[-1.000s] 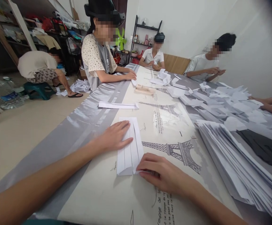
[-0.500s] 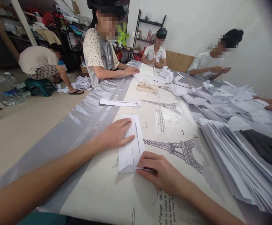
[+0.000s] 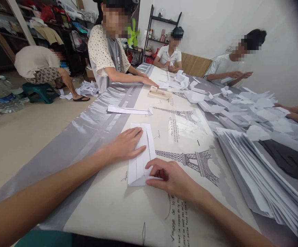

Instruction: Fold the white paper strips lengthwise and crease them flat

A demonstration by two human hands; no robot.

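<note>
A white sheet of paper (image 3: pixel 146 137), folded lengthwise into strips, lies on the table before me. My left hand (image 3: pixel 127 144) rests flat on its left part with the fingers stretched out, pressing it down. My right hand (image 3: pixel 170 178) is at the sheet's near right corner, fingers curled and pinching the paper's corner, which is folded inward over the sheet.
A tablecloth (image 3: pixel 185 133) printed with Eiffel towers covers the table. A fanned stack of white sheets (image 3: pixel 257 171) lies at my right, loose folded papers (image 3: pixel 241 109) beyond it. A long folded strip (image 3: pixel 129 110) and a wooden block (image 3: pixel 159 92) lie further ahead. Several people sit around the table.
My right hand has moved left and up, folding the near right corner over the sheet. The left hand has kept pressing. The person ahead on the left has reached further over the table.
</note>
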